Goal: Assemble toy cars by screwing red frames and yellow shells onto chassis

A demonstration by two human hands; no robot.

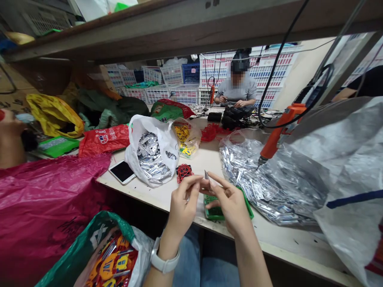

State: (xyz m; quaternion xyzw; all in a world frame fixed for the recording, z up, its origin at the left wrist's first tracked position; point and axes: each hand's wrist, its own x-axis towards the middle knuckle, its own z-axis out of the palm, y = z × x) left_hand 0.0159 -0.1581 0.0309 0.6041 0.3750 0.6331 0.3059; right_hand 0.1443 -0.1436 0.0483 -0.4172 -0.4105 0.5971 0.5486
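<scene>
My left hand and my right hand meet above the near edge of the workbench. A small silvery pointed piece is pinched at the fingertips of my right hand. My left thumb and forefinger are closed right beside it; whether they grip the same piece is hidden. Beneath my right hand stands a small green plastic basket, partly covered by the hand. Red plastic frame pieces lie on the bench just beyond my left fingers.
A white bag of silvery metal parts stands beside a phone. Right of my hands, a clear bag holds more silvery parts under a hanging orange electric screwdriver. A co-worker sits opposite. An open bag of colourful pieces is lower left.
</scene>
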